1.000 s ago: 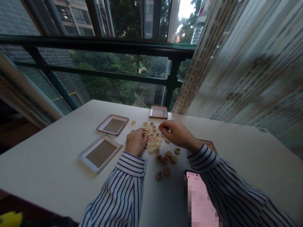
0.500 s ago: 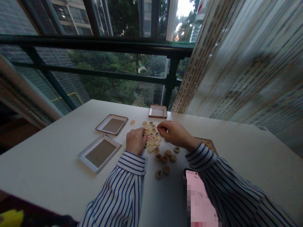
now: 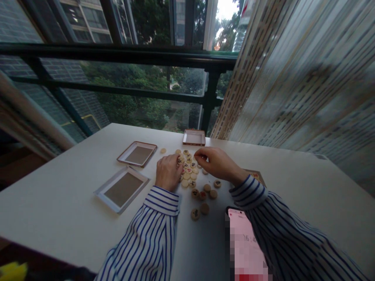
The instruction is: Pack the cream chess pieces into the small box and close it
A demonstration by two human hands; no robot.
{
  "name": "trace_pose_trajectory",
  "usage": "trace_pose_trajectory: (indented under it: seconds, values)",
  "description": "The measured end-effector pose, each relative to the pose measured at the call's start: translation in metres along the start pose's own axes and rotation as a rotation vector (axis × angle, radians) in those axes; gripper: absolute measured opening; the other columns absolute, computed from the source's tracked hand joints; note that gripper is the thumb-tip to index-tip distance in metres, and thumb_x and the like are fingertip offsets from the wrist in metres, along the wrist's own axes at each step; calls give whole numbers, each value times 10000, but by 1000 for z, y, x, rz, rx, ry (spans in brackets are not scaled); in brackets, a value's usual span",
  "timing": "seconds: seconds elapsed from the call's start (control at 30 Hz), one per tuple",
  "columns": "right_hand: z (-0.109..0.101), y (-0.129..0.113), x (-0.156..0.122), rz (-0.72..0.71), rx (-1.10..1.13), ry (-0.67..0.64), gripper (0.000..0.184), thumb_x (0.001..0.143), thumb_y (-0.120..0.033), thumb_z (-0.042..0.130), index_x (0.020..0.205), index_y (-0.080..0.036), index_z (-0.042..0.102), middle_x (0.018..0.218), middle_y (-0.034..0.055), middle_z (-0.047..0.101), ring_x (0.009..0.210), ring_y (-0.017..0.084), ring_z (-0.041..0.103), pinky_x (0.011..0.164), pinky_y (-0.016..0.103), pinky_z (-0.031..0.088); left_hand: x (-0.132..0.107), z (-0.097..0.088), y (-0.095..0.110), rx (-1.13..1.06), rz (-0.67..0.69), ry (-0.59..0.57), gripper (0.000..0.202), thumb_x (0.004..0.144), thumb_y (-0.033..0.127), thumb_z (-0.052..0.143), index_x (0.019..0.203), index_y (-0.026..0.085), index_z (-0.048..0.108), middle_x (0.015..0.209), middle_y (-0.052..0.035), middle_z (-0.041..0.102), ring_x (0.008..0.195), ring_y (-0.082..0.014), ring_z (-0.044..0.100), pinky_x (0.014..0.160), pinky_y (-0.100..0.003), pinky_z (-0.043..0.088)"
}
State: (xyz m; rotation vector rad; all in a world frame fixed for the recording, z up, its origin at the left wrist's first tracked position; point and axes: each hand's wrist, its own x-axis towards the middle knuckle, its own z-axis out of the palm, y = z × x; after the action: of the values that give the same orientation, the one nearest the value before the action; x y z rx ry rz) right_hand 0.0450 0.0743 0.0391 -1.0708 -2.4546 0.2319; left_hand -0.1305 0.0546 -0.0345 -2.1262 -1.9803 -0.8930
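A cluster of round wooden Chinese chess pieces (image 3: 189, 170) lies on the table, some with black or red characters and some blank side up. At its left edge my left hand (image 3: 168, 171) curls over the pieces, with one Chinese chess piece (image 3: 181, 160) by its index fingertip and thumb. My right hand (image 3: 216, 163) hovers at the cluster's right side, thumb and fingertips pinched together. Whatever lies in that pinch is too small to see. Nearer to me are several looser pieces, including a red-marked one (image 3: 202, 195).
On the white table (image 3: 67, 187), two shallow box parts, a brown-rimmed tray (image 3: 118, 158) and a white-rimmed one (image 3: 101, 191), lie left. A small box (image 3: 184, 138) stands at the back. A phone (image 3: 244, 226) lies under my right forearm, near a partly hidden board with pieces (image 3: 255, 175).
The view has shifted slightly. My left fingertips have moved a little over the cluster's left edge, and a black-marked piece there shows more. My right hand stays pinched in about the same place.
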Motion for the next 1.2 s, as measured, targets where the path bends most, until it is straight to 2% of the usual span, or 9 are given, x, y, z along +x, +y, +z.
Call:
trace_pose_trajectory:
  seconds: [0.37,0.63,0.87,1.2]
  values:
    - [-15,3,-7,-5,-5,73,200,836,-224,466,861,-159,654,799,42,664,698,126,559,629,228,375,-2,-9,13,-94,88,109,256,767,234,539,1014,165,534,954,-72,626,912,-225,541,838,-344,398]
    - [-31,7,-22,-8,-31,93,199,837,-216,460,873,-159,647,791,40,655,695,128,559,638,237,386,-4,-4,18,-166,175,198,280,741,225,583,1008,172,521,912,-61,615,866,-231,550,803,-365,432]
    - [-40,9,-40,13,-72,82,192,829,-210,469,880,-157,647,787,39,649,715,138,559,668,251,404,-9,-2,30,-290,196,207,312,723,189,611,1018,168,513,897,-57,606,851,-209,549,789,-350,450]
    - [-50,21,-66,68,-76,63,198,829,-231,474,892,-166,650,814,47,661,746,155,579,694,271,431,-16,-1,47,-383,212,143,306,717,178,615,1006,174,514,882,-40,600,844,-189,555,789,-335,457]
